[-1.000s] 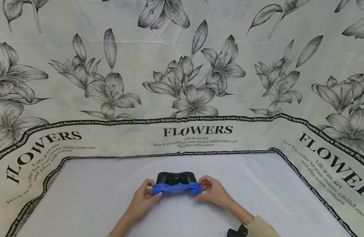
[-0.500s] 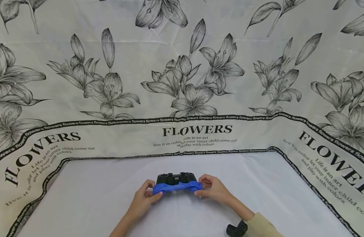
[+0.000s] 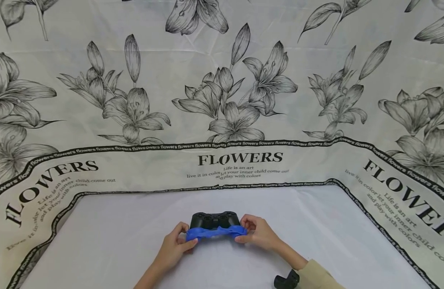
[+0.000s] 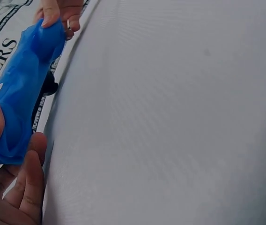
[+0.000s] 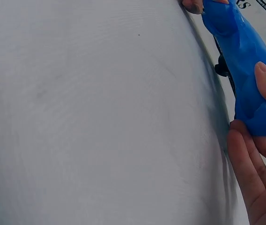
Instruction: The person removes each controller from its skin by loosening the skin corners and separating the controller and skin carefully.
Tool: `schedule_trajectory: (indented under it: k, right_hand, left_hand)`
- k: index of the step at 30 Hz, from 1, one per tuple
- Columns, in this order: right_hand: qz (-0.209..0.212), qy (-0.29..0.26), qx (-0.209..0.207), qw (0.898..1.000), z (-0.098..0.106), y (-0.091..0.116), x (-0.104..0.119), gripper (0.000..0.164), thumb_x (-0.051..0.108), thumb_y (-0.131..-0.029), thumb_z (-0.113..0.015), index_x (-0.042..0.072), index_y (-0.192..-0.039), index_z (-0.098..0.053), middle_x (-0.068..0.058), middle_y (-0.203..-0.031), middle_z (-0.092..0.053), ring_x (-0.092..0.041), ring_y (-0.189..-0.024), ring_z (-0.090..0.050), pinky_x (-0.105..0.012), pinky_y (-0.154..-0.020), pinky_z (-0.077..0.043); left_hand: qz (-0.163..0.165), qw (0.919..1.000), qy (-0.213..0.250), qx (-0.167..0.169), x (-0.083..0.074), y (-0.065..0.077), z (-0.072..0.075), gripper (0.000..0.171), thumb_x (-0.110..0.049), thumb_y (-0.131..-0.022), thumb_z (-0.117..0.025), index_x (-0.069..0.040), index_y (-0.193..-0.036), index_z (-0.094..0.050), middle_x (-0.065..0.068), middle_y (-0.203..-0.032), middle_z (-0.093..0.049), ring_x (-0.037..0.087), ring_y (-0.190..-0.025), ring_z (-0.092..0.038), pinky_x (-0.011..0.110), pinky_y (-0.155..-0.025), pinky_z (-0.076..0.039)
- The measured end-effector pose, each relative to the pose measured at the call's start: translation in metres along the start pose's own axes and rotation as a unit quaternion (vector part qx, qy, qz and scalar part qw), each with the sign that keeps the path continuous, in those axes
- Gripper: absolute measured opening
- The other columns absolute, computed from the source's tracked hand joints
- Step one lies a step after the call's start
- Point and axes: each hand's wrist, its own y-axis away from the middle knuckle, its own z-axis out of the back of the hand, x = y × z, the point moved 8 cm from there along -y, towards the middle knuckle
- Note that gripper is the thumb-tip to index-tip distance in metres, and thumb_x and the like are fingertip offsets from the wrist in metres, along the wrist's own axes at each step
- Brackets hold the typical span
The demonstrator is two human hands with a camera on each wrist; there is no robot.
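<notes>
In the head view a black game controller [image 3: 214, 220] is held up in front of the person, its near side and grips covered by a stretchy blue rubbery sleeve [image 3: 217, 232]. At its left end the left hand [image 3: 174, 245] grips the sleeve, thumb on the near face and fingers behind. The right hand [image 3: 259, 233] pinches the other end in the same way. Seen from the left wrist, the blue sleeve [image 4: 27, 79] is wrinkled and a dark bit of the controller [image 4: 50, 84] sticks out past its edge. From the right wrist, the thumb presses on the sleeve [image 5: 250, 70].
A white cloth [image 3: 110, 241] covers the table. Behind it and along both sides stands a flower-printed fabric screen [image 3: 240, 168]. A small black object [image 3: 287, 279] lies right beside the beige right cuff [image 3: 319, 275].
The controller tipped one way and then back, and now sits slightly nearer the person. Both hands kept hold of the sleeve's ends; the right thumb shifted a little left.
</notes>
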Motion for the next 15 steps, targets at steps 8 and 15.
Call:
schedule_trajectory:
  k: [8, 15]
  right_hand:
    - [-0.029, 0.030, -0.001, 0.999, -0.006, 0.001, -0.005, 0.036, 0.021, -0.069, -0.086, 0.005, -0.083, -0.056, 0.001, -0.074, -0.051, -0.002, -0.061, -0.049, -0.018, -0.056, -0.045]
    - [-0.038, 0.046, -0.014, 0.998, 0.002, 0.007, -0.007, 0.038, 0.022, -0.071, -0.085, 0.006, -0.090, -0.058, -0.001, -0.078, -0.055, -0.004, -0.063, -0.052, -0.019, -0.058, -0.047]
  left_hand:
    - [0.004, 0.9993, -0.037, -0.012, 0.007, 0.006, 0.003, 0.034, -0.022, -0.083, -0.075, -0.011, -0.100, -0.048, 0.001, -0.059, -0.057, 0.005, -0.049, -0.048, 0.016, -0.050, -0.040]
    - [-0.030, 0.9974, -0.066, -0.001, -0.006, 0.004, 0.005, 0.038, -0.027, -0.076, -0.081, -0.013, -0.096, -0.051, -0.001, -0.075, -0.055, 0.002, -0.064, -0.053, 0.016, -0.059, -0.046]
